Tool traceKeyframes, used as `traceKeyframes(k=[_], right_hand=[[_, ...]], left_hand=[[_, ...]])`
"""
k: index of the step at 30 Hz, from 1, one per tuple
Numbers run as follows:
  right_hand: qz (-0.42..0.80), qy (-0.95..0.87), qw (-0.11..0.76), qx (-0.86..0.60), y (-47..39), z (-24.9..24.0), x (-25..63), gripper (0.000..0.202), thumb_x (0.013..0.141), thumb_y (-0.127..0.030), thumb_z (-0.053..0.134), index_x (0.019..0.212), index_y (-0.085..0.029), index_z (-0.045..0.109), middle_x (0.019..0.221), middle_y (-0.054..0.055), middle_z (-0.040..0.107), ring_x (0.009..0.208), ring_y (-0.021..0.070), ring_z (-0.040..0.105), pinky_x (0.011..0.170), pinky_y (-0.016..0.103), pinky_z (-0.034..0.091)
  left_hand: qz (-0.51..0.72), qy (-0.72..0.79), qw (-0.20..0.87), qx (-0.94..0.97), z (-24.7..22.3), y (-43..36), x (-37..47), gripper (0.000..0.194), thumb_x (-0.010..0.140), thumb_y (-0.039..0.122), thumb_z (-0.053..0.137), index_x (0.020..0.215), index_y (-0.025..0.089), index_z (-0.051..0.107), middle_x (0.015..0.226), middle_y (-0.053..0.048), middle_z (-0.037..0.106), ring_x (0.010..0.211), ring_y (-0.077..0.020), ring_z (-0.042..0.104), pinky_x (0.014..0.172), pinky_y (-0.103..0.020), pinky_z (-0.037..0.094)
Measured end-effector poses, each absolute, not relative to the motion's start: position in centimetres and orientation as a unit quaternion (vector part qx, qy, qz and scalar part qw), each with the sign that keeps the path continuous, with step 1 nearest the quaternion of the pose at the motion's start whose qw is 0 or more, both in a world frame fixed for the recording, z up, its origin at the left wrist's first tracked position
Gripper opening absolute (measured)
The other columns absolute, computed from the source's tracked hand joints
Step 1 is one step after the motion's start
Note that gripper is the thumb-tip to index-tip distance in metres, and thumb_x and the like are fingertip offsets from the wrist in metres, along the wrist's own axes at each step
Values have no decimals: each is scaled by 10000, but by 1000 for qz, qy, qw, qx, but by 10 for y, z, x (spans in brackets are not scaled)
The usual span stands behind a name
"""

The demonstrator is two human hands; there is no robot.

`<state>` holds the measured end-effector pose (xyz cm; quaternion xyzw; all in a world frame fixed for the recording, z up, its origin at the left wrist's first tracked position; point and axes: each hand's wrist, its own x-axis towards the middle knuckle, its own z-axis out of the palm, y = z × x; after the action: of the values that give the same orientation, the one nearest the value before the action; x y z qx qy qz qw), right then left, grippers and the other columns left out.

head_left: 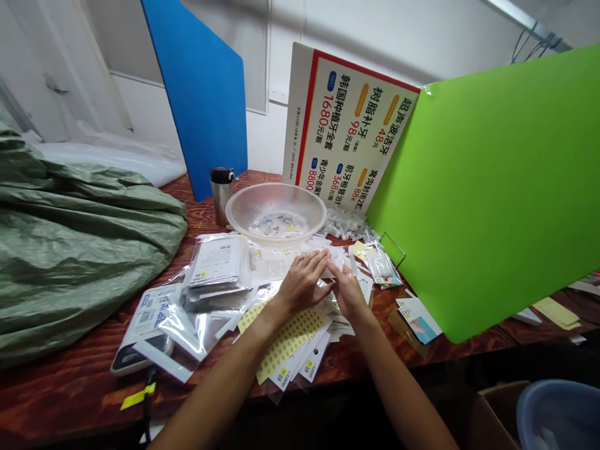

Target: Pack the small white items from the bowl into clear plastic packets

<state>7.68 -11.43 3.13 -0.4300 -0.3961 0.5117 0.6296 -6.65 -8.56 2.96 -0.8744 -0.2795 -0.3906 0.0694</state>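
Note:
My left hand (304, 281) lies over the pile of cards and bags at the middle of the table, its fingers stretched toward the right. Close against it is my right hand (344, 284), with the fingertips of both meeting at a white card (336, 255). What the fingers grip, if anything, is hidden. Under my left wrist lies a yellow sheet of round stickers (293, 337), on top of white printed cards (315, 361). A stack of bagged cards (218, 259) stands to the left. Behind the hands sits a clear plastic bowl (276, 209) with small items inside.
A steel flask (221, 195) stands left of the bowl. Blue (206, 94), printed (347, 125) and green (492, 187) boards rise behind and to the right. Green sheeting (79, 237) covers the left. Small clear pieces (349, 224) lie behind the cards; a blue tub (557, 415) is low right.

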Motion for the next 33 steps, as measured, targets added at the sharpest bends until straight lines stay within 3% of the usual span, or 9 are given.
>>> traceKeyframes(k=[3,6,10,14,18,21,24,27,33], right_hand=[[513,-375,640,-432,-93,39,112,435,698,-320,844,1077,-220,656,1075,41,745,942,209,715,789,328,599],[439,-373,627,-526,-77,50,169,455,653,-237,871,1034,-205,624,957,34,743,812,193,723,677,292,610],[293,-404,544,-674,-61,67,241,325,770,-298,795,987,-205,572,885,44,719,748,180,710,613,272,603],[228,-430,484,-727,-41,80,280,311,785,-385,777,936,-191,587,852,61,696,732,208,685,571,305,585],[135,-461,411,-775,-26,81,286,382,779,-425,770,997,-146,627,1008,161,700,978,309,657,776,424,579],[39,-499,366,-784,-34,70,271,416,898,-433,621,1163,-113,606,1260,246,617,1221,354,536,982,494,474],[-66,-571,250,-779,-53,49,248,498,984,-467,439,1300,-99,553,1325,245,582,1252,365,506,1031,527,415],[-118,-603,142,-776,-69,26,234,566,977,-491,433,1377,-98,510,1414,237,530,1290,388,480,1046,535,401],[-119,-605,140,-775,-81,7,254,537,965,-335,402,1421,-63,481,1502,245,464,1399,362,415,1154,527,316]], left_hand=[[-389,-251,37,-886,31,-83,-72,650,996,462,495,1511,85,374,1561,-189,423,1422,-302,443,1112,-458,434],[-404,-267,6,-875,27,-77,-77,592,1033,433,426,1524,110,357,1566,-166,423,1437,-265,431,1139,-437,417],[-382,-301,-12,-874,15,-67,-79,535,1037,398,427,1493,119,406,1534,-152,476,1384,-260,496,1103,-429,447],[-348,-314,-3,-884,10,-62,-77,487,1044,394,411,1456,140,458,1495,-144,526,1320,-263,555,1057,-428,466],[-336,-324,3,-885,11,-62,-78,474,1053,385,383,1444,130,467,1466,-140,557,1281,-266,578,1041,-441,472],[-340,-324,11,-883,12,-63,-79,454,1055,367,381,1431,132,479,1431,-142,587,1258,-257,592,1026,-434,481],[-344,-320,21,-883,12,-63,-78,437,1052,354,398,1423,141,485,1411,-140,603,1245,-249,601,1018,-424,484],[-334,-310,24,-890,11,-63,-78,426,1048,344,418,1411,135,493,1398,-138,613,1242,-248,604,1018,-425,481],[-330,-321,15,-888,13,-65,-79,410,1052,336,411,1397,132,501,1391,-126,619,1239,-248,602,1014,-417,476]])
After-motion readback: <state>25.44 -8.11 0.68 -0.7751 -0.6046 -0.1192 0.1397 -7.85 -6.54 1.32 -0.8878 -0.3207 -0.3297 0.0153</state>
